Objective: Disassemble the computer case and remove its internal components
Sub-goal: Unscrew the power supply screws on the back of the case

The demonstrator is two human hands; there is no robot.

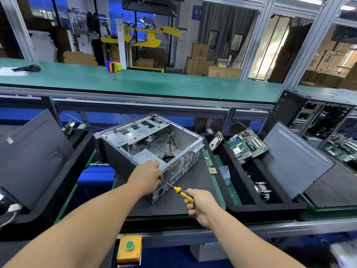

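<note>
An open grey computer case (123,151) lies on its side on a black mat (193,182), its rear panel facing me. Inside it are a power supply (146,157) at the near corner and loose black cables (170,140). My left hand (147,176) grips the case's near top edge above the power supply. My right hand (201,205) holds a yellow-and-black screwdriver (182,193). The screwdriver's shaft points up-left, and its tip meets the rear panel just below my left hand.
A black foam tray (270,207) on the right holds a motherboard (247,145), a hard drive (216,143), a cooler (262,190) and a side panel (295,161). A RAM stick (207,157) and a CPU (212,171) lie on the mat. Another panel (34,151) leans at left. A yellow button box (129,248) is below.
</note>
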